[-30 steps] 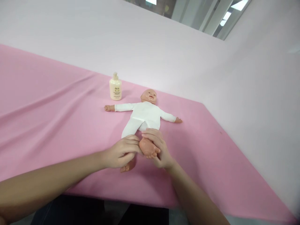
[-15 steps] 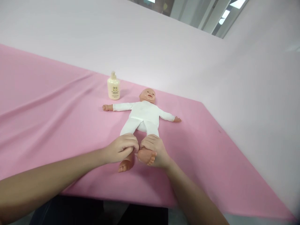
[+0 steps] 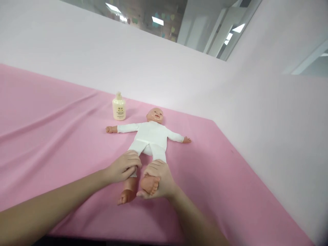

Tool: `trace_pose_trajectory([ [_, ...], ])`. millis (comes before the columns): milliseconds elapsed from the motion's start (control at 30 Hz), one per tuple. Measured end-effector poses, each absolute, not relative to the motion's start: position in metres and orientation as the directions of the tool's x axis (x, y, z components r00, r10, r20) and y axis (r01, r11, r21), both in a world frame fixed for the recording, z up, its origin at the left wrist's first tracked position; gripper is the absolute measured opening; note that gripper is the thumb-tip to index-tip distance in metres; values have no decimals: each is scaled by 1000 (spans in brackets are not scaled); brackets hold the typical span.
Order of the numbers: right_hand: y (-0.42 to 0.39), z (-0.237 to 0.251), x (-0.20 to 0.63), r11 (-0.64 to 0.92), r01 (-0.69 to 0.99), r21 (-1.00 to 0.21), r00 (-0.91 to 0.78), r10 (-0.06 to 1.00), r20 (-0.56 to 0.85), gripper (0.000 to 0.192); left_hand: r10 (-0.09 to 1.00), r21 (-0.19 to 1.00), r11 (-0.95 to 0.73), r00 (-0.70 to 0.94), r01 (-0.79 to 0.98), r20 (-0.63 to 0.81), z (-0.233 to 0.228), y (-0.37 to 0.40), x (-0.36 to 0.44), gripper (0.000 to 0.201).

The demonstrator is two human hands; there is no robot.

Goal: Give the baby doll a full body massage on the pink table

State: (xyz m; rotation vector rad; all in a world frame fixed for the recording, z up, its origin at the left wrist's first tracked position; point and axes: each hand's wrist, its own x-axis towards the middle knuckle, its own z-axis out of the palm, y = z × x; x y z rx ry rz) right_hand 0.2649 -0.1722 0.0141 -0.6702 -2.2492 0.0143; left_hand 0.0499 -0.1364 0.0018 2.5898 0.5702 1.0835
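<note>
A baby doll lies on its back on the pink surface, between and beyond my two forearms, its head toward the wall and its feet toward me. It wears a white suit that covers the trunk, the arms to the wrists and the upper part of the legs; both arms are spread wide to the sides. My left hand is closed over the doll's leg on the left of the view, fingers bent across the white trouser leg; below it the edge of the cloth, the bare lower leg and the foot show, uncovered by my grip. My right hand is clamped around the other leg near the ankle — fingers over the top, thumb beneath — so that this second foot juts out of the grip, toes toward the right of the view. The two hands are near each other but apart, with a strip of pink between them. A pale yellow bottle with a pump top stands upright beyond the doll's outstretched left-of-view arm — near the head, touching neither. Its label is too small to read. Long creases run across the pink covering at left. Above the wall, a window shows bright ceiling lights.
</note>
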Motion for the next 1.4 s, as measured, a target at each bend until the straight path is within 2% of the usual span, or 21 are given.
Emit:
trace_pose_trajectory([
  [200,-175,16,263,851,445,-279,-496,493,715,53,481,412,-871,636,268,604,-4,-136,52,26],
  [367,-177,13,259,866,373,-333,-472,487,735,45,431,393,-893,662,219,613,-5,-140,60,26],
  [600,-188,22,259,810,318,-493,-362,584,726,27,402,380,-905,681,193,612,-8,-146,66,22],
  [733,-193,28,261,768,323,-553,-353,640,683,22,406,388,-901,692,194,597,-10,-149,66,22],
  [933,-193,30,262,793,255,-553,-383,608,695,8,413,417,-892,683,172,602,-12,-152,70,24],
  [1200,-192,27,264,834,272,-480,-423,551,719,19,438,451,-877,664,166,607,-13,-154,70,20],
  [1400,-191,30,265,830,250,-499,-434,556,709,32,433,472,-870,678,143,593,-12,-160,74,10],
])
